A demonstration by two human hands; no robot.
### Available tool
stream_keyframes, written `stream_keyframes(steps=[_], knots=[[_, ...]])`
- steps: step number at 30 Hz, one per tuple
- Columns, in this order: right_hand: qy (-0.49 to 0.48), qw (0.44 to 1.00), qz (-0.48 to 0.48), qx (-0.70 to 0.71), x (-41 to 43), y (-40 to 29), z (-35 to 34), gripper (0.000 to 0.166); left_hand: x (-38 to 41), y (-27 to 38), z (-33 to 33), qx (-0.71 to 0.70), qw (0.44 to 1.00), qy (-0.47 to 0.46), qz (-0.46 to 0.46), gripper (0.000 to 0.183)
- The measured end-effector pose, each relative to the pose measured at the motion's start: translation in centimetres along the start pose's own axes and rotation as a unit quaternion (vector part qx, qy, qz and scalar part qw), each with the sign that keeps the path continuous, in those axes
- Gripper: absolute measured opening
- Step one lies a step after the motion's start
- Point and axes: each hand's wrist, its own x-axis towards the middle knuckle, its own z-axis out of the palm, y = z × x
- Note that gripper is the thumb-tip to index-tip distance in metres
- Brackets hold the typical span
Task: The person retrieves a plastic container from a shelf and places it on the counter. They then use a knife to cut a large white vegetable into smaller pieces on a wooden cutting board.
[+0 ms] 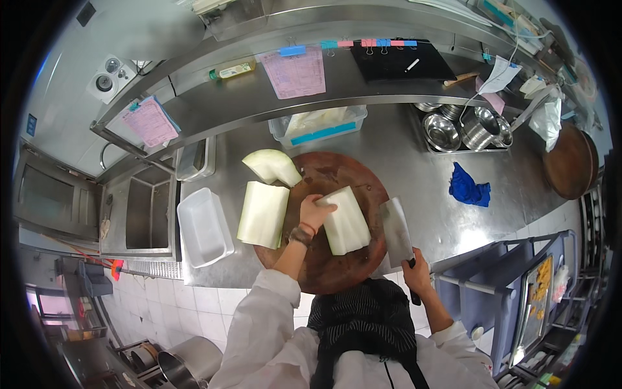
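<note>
On a round wooden chopping block (316, 272) lies a pale green-white piece of melon, probably winter melon (347, 223). My left hand (315, 212) grips its upper left edge, thumb on top. My right hand (417, 273) holds the black handle of a cleaver (396, 228), whose broad blade is at the block's right edge, apart from the melon. A second large piece (263, 214) lies at the block's left edge, partly over the steel table. Behind it rests a curved melon piece (272, 166), its right end over the block.
A white plastic tub (205, 228) stands left, near a sink (148, 214). Behind the block is a clear bin (318, 127) under a steel shelf (233, 114). Steel bowls (441, 132) and a blue cloth (467, 185) are at right. A cart (486, 277) stands at the lower right.
</note>
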Motion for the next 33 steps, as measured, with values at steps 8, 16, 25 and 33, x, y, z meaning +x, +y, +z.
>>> stream_keyframes(steps=[8,16,25,33], knots=[[-0.068,0.994,0.047,0.069,0.9,-1.6,0.5,0.04,-14.2,1.9,-6.3,0.099,0.952,0.08,0.277,0.059],[-0.11,0.993,-0.016,0.051,5.8,-4.6,4.2,0.039,-17.7,-3.8,-10.8,0.038,0.951,0.178,0.251,0.052],[-0.104,0.99,-0.087,0.039,9.0,-4.1,9.5,0.041,-19.5,-3.8,-13.8,0.117,0.955,0.091,0.255,0.061],[-0.09,0.985,-0.018,0.144,9.5,-3.1,7.9,0.035,-9.1,7.6,-21.4,0.163,0.919,0.106,0.342,0.064]])
